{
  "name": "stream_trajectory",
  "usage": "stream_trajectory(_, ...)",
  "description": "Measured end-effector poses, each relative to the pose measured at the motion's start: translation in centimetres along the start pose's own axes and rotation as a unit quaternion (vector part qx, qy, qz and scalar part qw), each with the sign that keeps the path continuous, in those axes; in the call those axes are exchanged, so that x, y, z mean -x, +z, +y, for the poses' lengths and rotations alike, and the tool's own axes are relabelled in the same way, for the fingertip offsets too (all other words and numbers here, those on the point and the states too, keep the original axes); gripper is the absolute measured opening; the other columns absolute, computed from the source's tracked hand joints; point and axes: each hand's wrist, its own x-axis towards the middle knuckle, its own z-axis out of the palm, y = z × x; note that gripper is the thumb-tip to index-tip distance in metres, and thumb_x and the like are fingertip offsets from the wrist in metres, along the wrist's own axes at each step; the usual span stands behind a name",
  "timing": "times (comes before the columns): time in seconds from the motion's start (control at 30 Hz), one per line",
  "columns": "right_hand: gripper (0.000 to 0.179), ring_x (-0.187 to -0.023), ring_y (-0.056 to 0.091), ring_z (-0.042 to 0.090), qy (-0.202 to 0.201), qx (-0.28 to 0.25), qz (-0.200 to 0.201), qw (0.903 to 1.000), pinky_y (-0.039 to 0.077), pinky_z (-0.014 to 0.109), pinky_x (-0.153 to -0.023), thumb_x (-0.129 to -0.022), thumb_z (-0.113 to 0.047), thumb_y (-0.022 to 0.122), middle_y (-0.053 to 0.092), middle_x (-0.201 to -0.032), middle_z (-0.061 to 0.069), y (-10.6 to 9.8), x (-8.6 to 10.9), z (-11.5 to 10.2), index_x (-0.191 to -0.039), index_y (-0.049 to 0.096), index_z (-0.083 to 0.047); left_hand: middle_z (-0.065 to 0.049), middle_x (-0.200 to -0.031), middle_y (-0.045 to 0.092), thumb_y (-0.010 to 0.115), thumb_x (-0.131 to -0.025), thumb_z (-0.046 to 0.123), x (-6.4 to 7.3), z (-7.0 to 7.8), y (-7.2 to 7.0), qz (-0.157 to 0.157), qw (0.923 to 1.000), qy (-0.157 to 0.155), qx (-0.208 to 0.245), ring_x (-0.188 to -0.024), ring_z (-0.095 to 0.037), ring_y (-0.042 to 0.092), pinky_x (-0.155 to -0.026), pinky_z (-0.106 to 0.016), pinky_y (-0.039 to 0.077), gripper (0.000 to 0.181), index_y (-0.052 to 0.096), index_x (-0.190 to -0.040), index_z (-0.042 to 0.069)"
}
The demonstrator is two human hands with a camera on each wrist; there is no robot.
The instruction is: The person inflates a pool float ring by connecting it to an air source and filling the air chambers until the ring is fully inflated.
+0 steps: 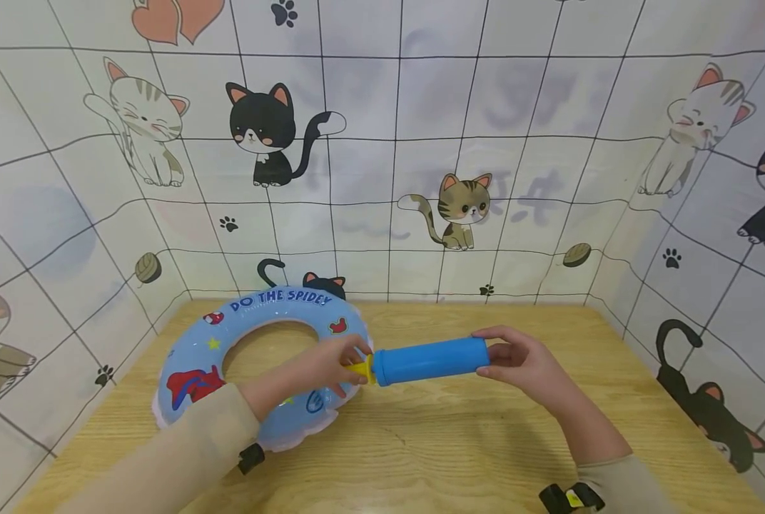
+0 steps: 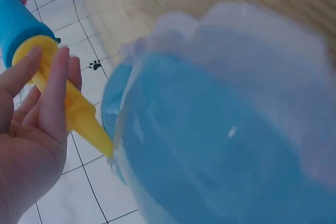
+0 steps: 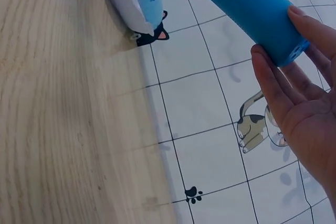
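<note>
White tiled-pattern wall (image 1: 363, 168) with cartoon cats behind, wood-grain tabletop (image 1: 485, 435) across lower frame. Black-and-white cat (image 1: 263, 132) upper left of centre, tabby cat (image 1: 464, 210) right of centre. Blue pump (image 1: 430, 360) sits just below frame centre, slightly right, held above the tabletop, nearly level, right end a bit higher. Its yellow nozzle (image 1: 362, 368) points left. Left hand (image 1: 325, 363), centre-left, fingers round the yellow nozzle, gripping. Right hand (image 1: 524, 363), right of centre, pinches the pump's far end between thumb and fingers; right wrist view shows small holes in that end face. Light blue swim ring (image 1: 193, 346), lower left, printed "DO THE SPIDEY", partly behind left hand and arm. Left wrist view: nozzle tip right at the ring's edge, can't tell if touching. Beige sleeves (image 1: 183, 442) on both arms, black wrist straps (image 1: 250, 458) on both.
</note>
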Motion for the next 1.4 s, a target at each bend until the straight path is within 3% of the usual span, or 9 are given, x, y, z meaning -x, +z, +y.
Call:
stream_trajectory(0.27, 0.052, -0.104, 0.064, 0.017, -0.009, 0.005, 0.005, 0.9999, 0.054, 0.033, -0.082, -0.086, -0.008, 0.075, 0.056, -0.126, 0.024, -2.3, 0.9, 0.3, -0.133, 0.053, -0.003, -0.009, -0.101, 0.065, 0.076, -0.085, 0.009, -0.3, -1.0, -0.9, -0.049, 0.9978, 0.012, 0.043, -0.079, -0.021, 0.067, -0.065, -0.035, 0.058, 0.043, 0.055, -0.122, 0.006)
stream_trajectory(0.6, 0.051, -0.105, 0.063, 0.01, -0.035, 0.011, 0.018, 0.9992, 0.055, 0.031, -0.079, -0.087, 0.001, 0.07, 0.058, -0.125, -0.01, -5.0, 2.5, 1.0, -0.135, 0.052, -0.002, -0.01, -0.106, 0.063, 0.074, -0.088, 0.013, 0.0, -1.2, -1.6, -0.085, 0.9942, 0.003, 0.065, -0.087, -0.026, 0.064, -0.068, -0.037, 0.058, 0.042, 0.052, -0.123, 0.008)
stream_trajectory(0.87, 0.051, -0.104, 0.064, 0.008, -0.041, 0.006, 0.026, 0.9988, 0.055, 0.028, -0.078, -0.087, 0.007, 0.067, 0.058, -0.124, -0.013, -6.6, 3.5, 1.3, -0.135, 0.055, -0.007, -0.011, -0.106, 0.065, 0.076, -0.086, 0.014, 0.8, -1.7, -2.2, -0.065, 0.9966, 0.03, 0.042, -0.085, -0.025, 0.066, -0.066, -0.036, 0.058, 0.041, 0.053, -0.119, 0.007)
stream_trajectory(1.07, 0.052, -0.103, 0.064, 0.008, -0.065, 0.004, 0.03, 0.9974, 0.055, 0.027, -0.077, -0.087, 0.013, 0.064, 0.057, -0.126, -0.011, -7.8, 3.8, 1.4, -0.135, 0.055, -0.006, -0.008, -0.1, 0.066, 0.081, -0.081, 0.017, 1.1, -2.0, -3.0, -0.039, 0.9988, 0.024, 0.018, -0.08, -0.022, 0.066, -0.063, -0.034, 0.058, 0.044, 0.056, -0.117, 0.009)
stream_trajectory(1.4, 0.049, -0.098, 0.066, 0.009, -0.042, 0.032, 0.05, 0.9974, 0.055, 0.026, -0.075, -0.088, 0.009, 0.065, 0.056, -0.122, -0.01, -7.9, 3.8, 0.9, -0.134, 0.055, -0.003, -0.009, -0.096, 0.068, 0.077, -0.083, 0.005, 1.1, -1.4, -3.0, -0.036, 0.9977, 0.024, 0.052, -0.078, -0.024, 0.068, -0.06, -0.038, 0.058, 0.035, 0.058, -0.113, 0.004)
